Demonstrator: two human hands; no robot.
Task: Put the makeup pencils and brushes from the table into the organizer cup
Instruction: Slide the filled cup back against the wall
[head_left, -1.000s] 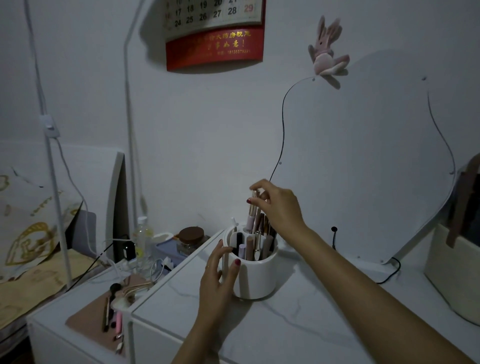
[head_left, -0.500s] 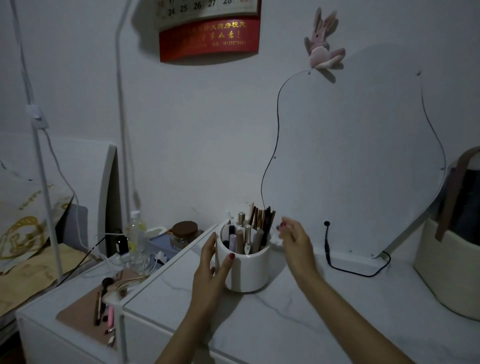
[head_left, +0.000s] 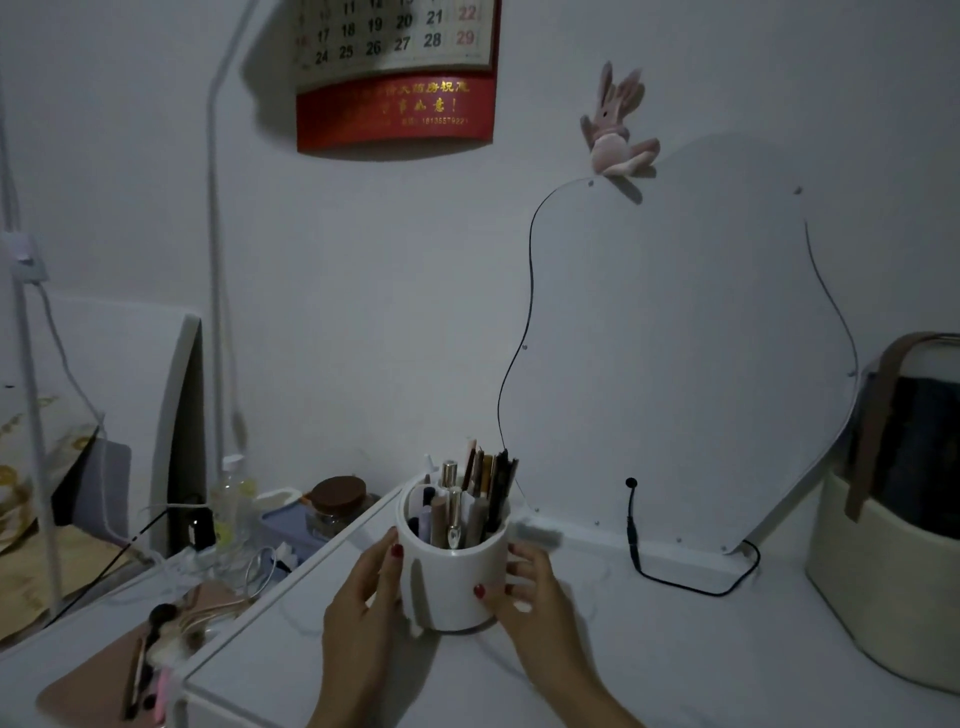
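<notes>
A white round organizer cup (head_left: 453, 582) stands on the white marble-patterned table (head_left: 649, 660). Several makeup pencils and brushes (head_left: 483, 493) stand upright in its compartments. My left hand (head_left: 363, 597) holds the cup's left side, fingers wrapped round the wall. My right hand (head_left: 530, 587) grips the cup's right side, thumb on the front. No pencil or brush lies loose on the tabletop around the cup.
A curvy mirror (head_left: 675, 353) leans on the wall behind, with a black cable (head_left: 691, 587) at its foot. A cream basket (head_left: 893, 587) stands at the right. A lower side unit at left carries a pink tray with brushes (head_left: 145, 665), a jar (head_left: 337, 506) and a bottle (head_left: 231, 499).
My right hand left the pencil tops, came down and took hold of the cup's right side. My left hand closed round the left side. The view shifted down slightly.
</notes>
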